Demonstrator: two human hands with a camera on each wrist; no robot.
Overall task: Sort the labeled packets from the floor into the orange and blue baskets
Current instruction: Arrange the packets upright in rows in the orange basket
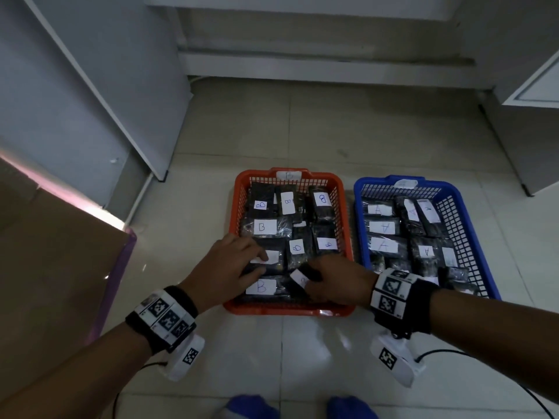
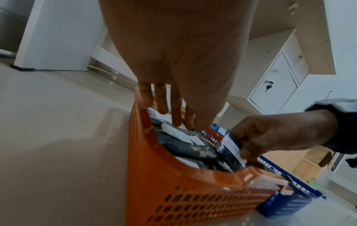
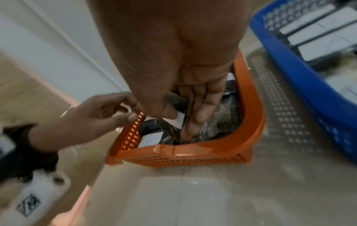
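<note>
The orange basket [image 1: 287, 311] holds several black packets with white "B" labels. To its right, the blue basket [image 1: 357, 213] holds several packets labelled "A". My left hand [image 1: 257, 255] reaches into the near left of the orange basket, and its straight fingers [image 2: 176, 117] touch a packet's white label [image 2: 173, 132]. At the near right of the same basket, my right hand [image 1: 314, 282] pinches a black labelled packet [image 1: 299, 278] between thumb and fingers. The packet [image 2: 231, 146] stands tilted on edge. Its letter is too blurred to read.
A brown cardboard box [image 1: 60, 252] stands at the left, close to my left arm. White cabinets [image 1: 90, 86] rise at the left and at the right [image 1: 529, 86]. My feet in blue socks [image 1: 251, 406] are just in front of the baskets on the tiled floor [image 1: 287, 358].
</note>
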